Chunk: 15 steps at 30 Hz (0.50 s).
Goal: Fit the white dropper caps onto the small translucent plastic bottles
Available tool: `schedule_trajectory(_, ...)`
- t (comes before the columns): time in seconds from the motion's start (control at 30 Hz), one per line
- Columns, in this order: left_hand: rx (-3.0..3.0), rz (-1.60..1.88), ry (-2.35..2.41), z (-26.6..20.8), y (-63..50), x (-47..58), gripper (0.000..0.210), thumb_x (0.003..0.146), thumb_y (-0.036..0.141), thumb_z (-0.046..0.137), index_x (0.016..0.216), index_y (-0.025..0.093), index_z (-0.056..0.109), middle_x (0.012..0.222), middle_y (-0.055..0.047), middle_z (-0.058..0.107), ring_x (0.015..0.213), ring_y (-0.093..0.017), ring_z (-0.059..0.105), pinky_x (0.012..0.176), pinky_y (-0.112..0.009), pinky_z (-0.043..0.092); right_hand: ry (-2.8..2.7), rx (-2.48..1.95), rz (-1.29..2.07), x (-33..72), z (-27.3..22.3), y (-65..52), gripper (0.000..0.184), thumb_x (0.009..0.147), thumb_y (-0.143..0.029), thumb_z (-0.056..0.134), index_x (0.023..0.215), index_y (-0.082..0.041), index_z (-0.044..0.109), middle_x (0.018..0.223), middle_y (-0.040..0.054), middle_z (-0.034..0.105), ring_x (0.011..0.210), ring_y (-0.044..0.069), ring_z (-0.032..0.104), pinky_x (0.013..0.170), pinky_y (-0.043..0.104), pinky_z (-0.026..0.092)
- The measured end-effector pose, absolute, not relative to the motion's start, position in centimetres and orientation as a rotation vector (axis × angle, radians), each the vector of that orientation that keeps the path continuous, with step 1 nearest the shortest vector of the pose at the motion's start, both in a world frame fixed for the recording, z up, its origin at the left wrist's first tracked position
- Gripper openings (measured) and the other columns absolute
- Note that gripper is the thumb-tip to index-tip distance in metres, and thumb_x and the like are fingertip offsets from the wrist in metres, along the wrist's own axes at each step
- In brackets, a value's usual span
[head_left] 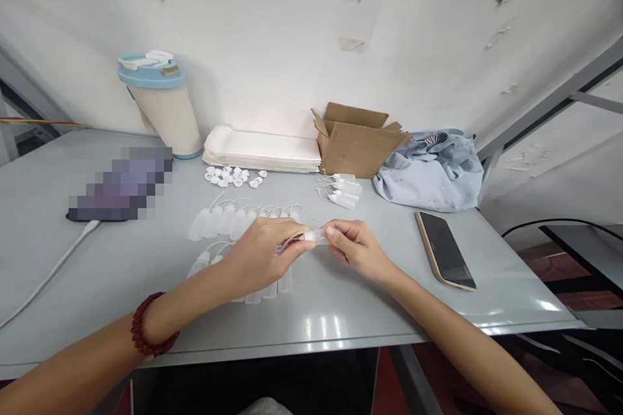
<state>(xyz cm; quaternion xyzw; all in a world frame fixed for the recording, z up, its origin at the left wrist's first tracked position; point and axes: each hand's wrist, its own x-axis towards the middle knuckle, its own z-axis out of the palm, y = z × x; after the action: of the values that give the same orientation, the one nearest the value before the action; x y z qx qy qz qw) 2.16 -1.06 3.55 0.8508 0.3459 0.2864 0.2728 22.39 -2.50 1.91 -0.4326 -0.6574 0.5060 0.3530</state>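
Note:
Between my two hands is a small translucent bottle (320, 237) with a white neck and a thin clear tube. My left hand (265, 249) pinches its neck end, the tube curling by the fingers. The other end is gripped by my right hand (360, 248), thumb against the bottle's side. Under and behind my left hand lie two rows of similar bottles (219, 222) with thin tubes, partly hidden by the hand and forearm. A few more bottles with tubes (344, 191) lie in front of the cardboard box.
Along the wall stand a blue-lidded tumbler (168, 104), a stack of white packets (267, 149), an open cardboard box (357, 149) and bunched light-blue cloth (433, 172). White caps (228, 175) lie before the packets. A phone (445, 249) is at right; a blurred device (124, 188) with a cable is left.

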Motion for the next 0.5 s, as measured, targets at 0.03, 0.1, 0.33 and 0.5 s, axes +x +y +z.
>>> schedule_trajectory(0.03, 2.312, 0.773, 0.915, 3.49, -1.03, 2.12, 0.026, 0.089, 0.028, 0.049, 0.070, 0.016, 0.061, 0.057, 0.003, 0.052, 0.053, -0.009, 0.041, 0.053, -0.024, 0.032, -1.681, -1.122, 1.340, 22.39, 1.89, -2.48, 0.045, 0.090, -0.052, 0.045, 0.063, -0.016, 0.049, 0.046, -0.0064, 0.039, 0.040, 0.006, 0.033, 0.043, 0.022, 0.026)
schedule_trajectory(0.1, 2.300, 0.759, 0.918, 3.52, -0.96, 2.07, 0.025, 0.089, 0.029, 0.049, 0.072, 0.016, 0.061, 0.059, 0.003, 0.053, 0.054, -0.010, 0.042, 0.055, -0.024, 0.034, -1.652, -1.124, 1.359, 22.39, 1.80, -2.44, 0.048, 0.090, -0.053, 0.044, 0.059, -0.017, 0.044, 0.045, -0.0060, 0.039, 0.040, 0.006, 0.033, 0.044, 0.023, 0.026)
schedule_trajectory(0.33, 1.938, 0.627, 0.999, 4.03, -0.83, 2.15, 0.038, 0.090, 0.043, 0.045, 0.068, 0.017, 0.060, 0.062, 0.001, 0.060, 0.059, -0.012, 0.054, 0.053, -0.023, 0.038, -1.623, -1.060, 1.294, 22.44, 1.68, -2.31, 0.039, 0.085, -0.053, 0.054, 0.084, -0.015, 0.062, 0.053, -0.0055, 0.042, 0.047, 0.007, 0.038, 0.048, 0.023, 0.031)
schedule_trajectory(0.5, 1.797, 0.607, 1.017, 3.97, -0.71, 2.11, 0.045, 0.092, 0.046, 0.041, 0.061, 0.017, 0.055, 0.059, 0.002, 0.060, 0.056, -0.011, 0.054, 0.053, -0.022, 0.040, -1.694, -1.095, 1.183, 22.27, 2.06, -2.55, 0.031, 0.084, -0.046, 0.058, 0.090, -0.016, 0.064, 0.060, -0.0029, 0.051, 0.053, 0.009, 0.046, 0.052, 0.024, 0.037)
